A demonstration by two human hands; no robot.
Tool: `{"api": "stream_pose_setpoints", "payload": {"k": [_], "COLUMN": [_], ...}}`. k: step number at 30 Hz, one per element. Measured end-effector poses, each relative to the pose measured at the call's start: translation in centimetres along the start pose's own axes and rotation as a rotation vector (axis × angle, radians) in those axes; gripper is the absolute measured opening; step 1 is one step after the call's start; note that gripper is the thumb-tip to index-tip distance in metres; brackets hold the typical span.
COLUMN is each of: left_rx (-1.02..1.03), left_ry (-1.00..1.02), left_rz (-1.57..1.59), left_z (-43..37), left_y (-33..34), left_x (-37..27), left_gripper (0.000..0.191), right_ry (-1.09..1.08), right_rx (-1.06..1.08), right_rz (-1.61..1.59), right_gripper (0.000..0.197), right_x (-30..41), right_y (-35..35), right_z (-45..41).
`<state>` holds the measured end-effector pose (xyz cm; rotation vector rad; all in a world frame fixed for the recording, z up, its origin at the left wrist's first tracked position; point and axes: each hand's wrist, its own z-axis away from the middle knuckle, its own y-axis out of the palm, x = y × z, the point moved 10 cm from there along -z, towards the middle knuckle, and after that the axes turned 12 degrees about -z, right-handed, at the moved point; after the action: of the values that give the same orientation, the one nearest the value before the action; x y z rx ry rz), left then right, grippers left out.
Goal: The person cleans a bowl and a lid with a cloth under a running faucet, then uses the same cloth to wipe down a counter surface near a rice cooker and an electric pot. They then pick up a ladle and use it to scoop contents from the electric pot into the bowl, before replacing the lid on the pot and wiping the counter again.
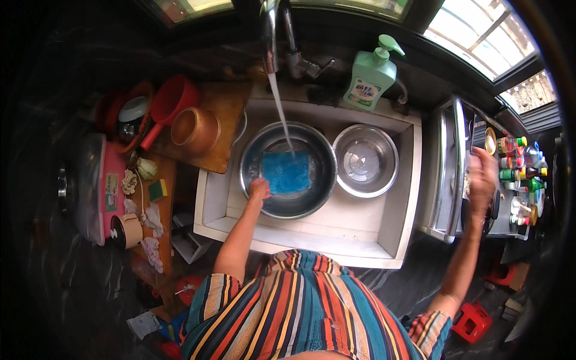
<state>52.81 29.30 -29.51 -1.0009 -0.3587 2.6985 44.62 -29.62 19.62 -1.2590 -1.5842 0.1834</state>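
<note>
My left hand pinches the near-left corner of a blue cloth in a dark-looking metal basin. A stream of water from the chrome faucet falls onto the cloth. The basin stands in a white sink, beside a perforated stainless steel bowl. Off to the right, my right hand is over a metal rack. It is blurred by movement, and whether its fingers hold anything is unclear.
Several bottles crowd the rack. A green pump bottle stands behind the sink. On the left are a wooden board with a copper-coloured pot, a red dipper and a sponge. A red stool is on the floor.
</note>
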Motion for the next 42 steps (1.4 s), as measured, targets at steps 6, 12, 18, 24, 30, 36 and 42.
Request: {"api": "stream_pose_setpoints", "payload": {"k": [6,12,18,24,30,36,42], "left_rx": [0.083,0.247,0.315,0.311,0.527,0.158,0.309], "left_ry": [-0.046,-0.120,-0.305,0.227,-0.072,-0.010,-0.455], "left_rz": [-0.037,0.245,0.450,0.240,1.030,0.635,0.458], "left_z": [1.2,3.5,1.5,0.2,1.7,-0.1,-1.2], "left_y": [1.7,-1.1,1.4,3.8,9.4,7.2,3.5], "left_x": [-2.1,-1.0,-1.7,-5.7,-8.1,-4.3,2.0], "left_gripper": [0.044,0.067,0.061,0.029,0.035,0.046,0.087], "right_ry": [0.259,0.324,0.410,0.206,0.230,0.288,0.415], "right_rx": [0.830,0.799,0.616,0.575,0.407,0.528,0.721], "right_rz": [-0.475,0.056,-0.674,-0.716,-0.545,-0.173,0.179], "right_gripper": [0.055,0.092,0.027,0.016,0.018,0.028,0.058], "right_x": [3.9,-1.0,8.3,18.0,11.5,0.5,-1.0], "right_y": [36.4,51.9,53.0,45.6,49.5,52.7,51.9], "right_z": [13.7,23.7,30.0,26.7,23.6,22.2,25.8]}}
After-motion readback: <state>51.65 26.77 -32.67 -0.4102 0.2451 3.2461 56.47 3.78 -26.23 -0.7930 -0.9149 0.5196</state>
